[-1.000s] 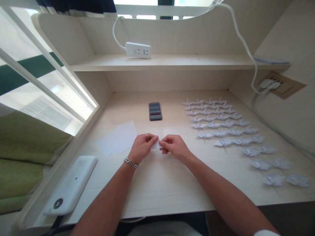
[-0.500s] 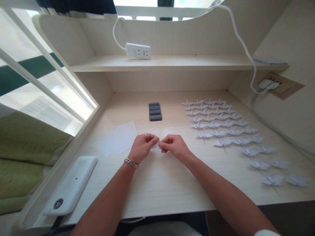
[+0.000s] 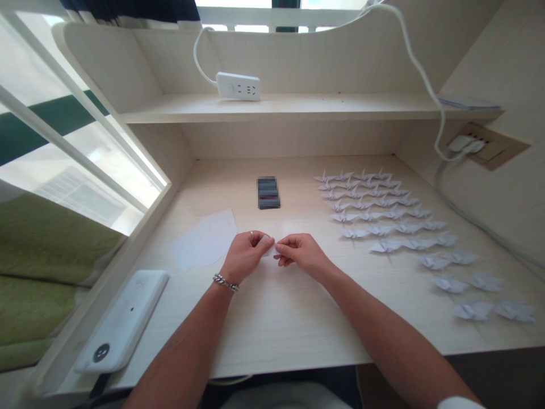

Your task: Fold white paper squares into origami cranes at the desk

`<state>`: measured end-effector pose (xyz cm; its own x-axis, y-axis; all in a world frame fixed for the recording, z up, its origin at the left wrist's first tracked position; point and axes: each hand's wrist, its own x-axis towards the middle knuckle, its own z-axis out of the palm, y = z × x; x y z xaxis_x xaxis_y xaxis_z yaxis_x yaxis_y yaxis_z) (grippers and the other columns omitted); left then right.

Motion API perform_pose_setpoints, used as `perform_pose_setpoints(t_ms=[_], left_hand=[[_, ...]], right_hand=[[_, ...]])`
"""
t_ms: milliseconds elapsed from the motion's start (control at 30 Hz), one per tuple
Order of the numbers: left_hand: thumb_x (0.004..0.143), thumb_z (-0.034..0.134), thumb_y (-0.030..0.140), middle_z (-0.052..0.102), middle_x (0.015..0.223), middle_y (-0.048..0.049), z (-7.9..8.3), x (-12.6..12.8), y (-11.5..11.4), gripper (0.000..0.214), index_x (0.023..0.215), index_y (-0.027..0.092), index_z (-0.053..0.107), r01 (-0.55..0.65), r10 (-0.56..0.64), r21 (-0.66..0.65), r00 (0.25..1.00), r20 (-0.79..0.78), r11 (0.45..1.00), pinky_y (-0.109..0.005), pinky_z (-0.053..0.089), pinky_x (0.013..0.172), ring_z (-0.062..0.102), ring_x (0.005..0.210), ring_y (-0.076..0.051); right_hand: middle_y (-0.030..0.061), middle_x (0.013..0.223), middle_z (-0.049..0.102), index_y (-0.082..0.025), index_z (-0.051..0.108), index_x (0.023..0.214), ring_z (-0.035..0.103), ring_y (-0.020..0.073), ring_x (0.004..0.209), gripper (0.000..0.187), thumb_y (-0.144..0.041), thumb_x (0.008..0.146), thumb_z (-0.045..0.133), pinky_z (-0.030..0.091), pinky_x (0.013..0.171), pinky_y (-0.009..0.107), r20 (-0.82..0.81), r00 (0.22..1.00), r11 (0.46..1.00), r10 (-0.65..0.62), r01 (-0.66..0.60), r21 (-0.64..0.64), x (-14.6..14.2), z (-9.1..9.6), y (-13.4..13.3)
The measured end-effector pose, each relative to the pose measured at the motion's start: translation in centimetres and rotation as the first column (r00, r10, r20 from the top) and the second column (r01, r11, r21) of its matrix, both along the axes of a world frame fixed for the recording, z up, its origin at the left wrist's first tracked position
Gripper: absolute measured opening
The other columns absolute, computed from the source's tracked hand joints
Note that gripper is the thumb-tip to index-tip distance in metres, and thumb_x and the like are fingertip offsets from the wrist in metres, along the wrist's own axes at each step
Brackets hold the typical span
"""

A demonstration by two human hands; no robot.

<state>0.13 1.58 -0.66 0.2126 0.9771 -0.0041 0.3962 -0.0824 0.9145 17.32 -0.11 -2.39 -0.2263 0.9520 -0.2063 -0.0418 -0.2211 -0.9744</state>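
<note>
A small folded piece of white paper [image 3: 269, 251] is pinched between my two hands above the middle of the desk. My left hand [image 3: 247, 253], with a ring and a chain bracelet, grips its left side between thumb and fingers. On the right side, my right hand [image 3: 300, 251] holds the paper's edge with thumb and forefinger. Most of the paper is hidden by the fingers. Loose white paper sheets [image 3: 206, 238] lie overlapping just left of my left hand. Rows of several folded white paper cranes [image 3: 378, 213] stand to the right of my right hand.
A dark phone-like object [image 3: 268, 192], pixelated, lies beyond my hands. At the desk's left edge is a white device [image 3: 128, 318] with a round button. A power strip [image 3: 238, 86] sits on the shelf [image 3: 298, 105]; cables run to the wall socket [image 3: 496, 145] at right.
The fingers shift slightly on the paper, and a little more of it shows beside my left thumb. The camera view tilts minutely; other things stay in place.
</note>
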Motion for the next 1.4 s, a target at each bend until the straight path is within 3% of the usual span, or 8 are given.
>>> perform_pose_setpoints(t_ms=[133, 333, 500, 667, 767, 1000, 1267, 1400], left_hand=[[0.072, 0.066, 0.047, 0.064, 0.063, -0.002, 0.3, -0.4, 0.3, 0.034, 0.072, 0.013, 0.069, -0.137, 0.14, -0.035, 0.986, 0.096, 0.99, -0.023, 0.039, 0.054, 0.053, 0.057, -0.013], [0.071, 0.067, 0.047, 0.064, 0.061, -0.0022, 0.4, -0.3, 0.3, 0.034, 0.068, 0.013, 0.069, -0.165, 0.169, -0.047, 0.981, 0.099, 0.985, -0.023, 0.038, 0.052, 0.053, 0.055, -0.013], [0.071, 0.068, 0.048, 0.065, 0.06, -0.0018, 0.3, -0.2, 0.3, 0.035, 0.068, 0.014, 0.07, -0.159, 0.163, -0.045, 0.983, 0.088, 0.986, -0.023, 0.04, 0.052, 0.055, 0.055, -0.013], [0.072, 0.068, 0.047, 0.065, 0.06, -0.0016, 0.4, -0.1, 0.3, 0.034, 0.068, 0.014, 0.07, -0.157, 0.162, -0.052, 0.983, 0.09, 0.986, -0.023, 0.039, 0.052, 0.055, 0.056, -0.013], [0.073, 0.067, 0.048, 0.065, 0.061, -0.0022, 0.2, 0.0, 0.2, 0.035, 0.07, 0.014, 0.069, -0.151, 0.154, -0.041, 0.985, 0.083, 0.988, -0.023, 0.04, 0.053, 0.055, 0.057, -0.014], [0.074, 0.066, 0.048, 0.065, 0.064, -0.0031, 0.2, 0.0, 0.1, 0.035, 0.072, 0.013, 0.068, -0.135, 0.138, -0.035, 0.983, 0.121, 0.99, -0.023, 0.042, 0.055, 0.055, 0.059, -0.014], [0.077, 0.063, 0.048, 0.063, 0.063, -0.0022, 0.1, 0.5, -0.3, 0.036, 0.07, 0.013, 0.067, -0.119, 0.118, 0.025, 0.993, 0.022, 0.993, -0.023, 0.039, 0.054, 0.054, 0.059, -0.013], [0.076, 0.064, 0.048, 0.064, 0.063, -0.0024, 0.2, 0.8, -0.5, 0.035, 0.07, 0.013, 0.067, -0.094, 0.095, -0.012, 0.992, 0.078, 0.995, -0.024, 0.04, 0.055, 0.053, 0.059, -0.013]], right_hand=[[0.0038, 0.064, 0.069, -0.013, 0.064, 0.07, 0.061, 0.0099, 0.049, 0.029, -0.04, 0.069, 0.074, 0.049, 0.051, 0.022, -0.023, 0.999, 0.999, -0.039, 0.038, -0.031, 1.1, 0.4, 0.4], [0.0038, 0.067, 0.068, -0.015, 0.065, 0.076, 0.061, 0.0097, 0.052, 0.028, -0.043, 0.077, 0.067, 0.05, 0.052, 0.022, 0.017, 0.995, 0.996, -0.093, 0.093, 0.011, 1.2, 0.3, 0.6], [0.0037, 0.071, 0.068, -0.016, 0.064, 0.08, 0.062, 0.0122, 0.058, 0.028, -0.043, 0.077, 0.067, 0.05, 0.057, 0.024, 0.101, 0.995, 0.984, -0.017, -0.001, 0.178, 0.5, 0.2, 0.0], [0.0032, 0.067, 0.068, -0.016, 0.067, 0.079, 0.063, 0.0141, 0.061, 0.022, -0.038, 0.078, 0.066, 0.05, 0.061, 0.026, 0.208, 0.976, 0.961, -0.061, 0.001, 0.277, 0.5, 0.3, -0.4], [0.0042, 0.065, 0.068, -0.015, 0.065, 0.072, 0.063, 0.0134, 0.056, 0.028, -0.042, 0.081, 0.062, 0.05, 0.057, 0.026, 0.189, 0.981, 0.977, -0.035, -0.006, 0.213, 0.4, 0.4, -0.3], [0.0042, 0.063, 0.068, -0.014, 0.061, 0.068, 0.062, 0.012, 0.05, 0.04, -0.052, 0.067, 0.073, 0.05, 0.051, 0.025, -0.106, 0.994, 0.998, 0.042, -0.046, -0.038, 0.6, 0.6, 0.1], [0.003, 0.066, 0.067, -0.016, 0.061, 0.075, 0.061, 0.0118, 0.056, 0.032, -0.047, 0.079, 0.064, 0.049, 0.055, 0.024, 0.091, 0.994, 0.981, -0.054, 0.036, 0.19, 0.0, -0.1, 0.0], [0.0024, 0.06, 0.066, -0.016, 0.058, 0.068, 0.058, 0.0111, 0.047, 0.03, -0.043, 0.078, 0.063, 0.046, 0.049, 0.024, 0.042, 0.999, 0.995, -0.029, 0.025, 0.1, -0.3, 0.0, -0.1]])
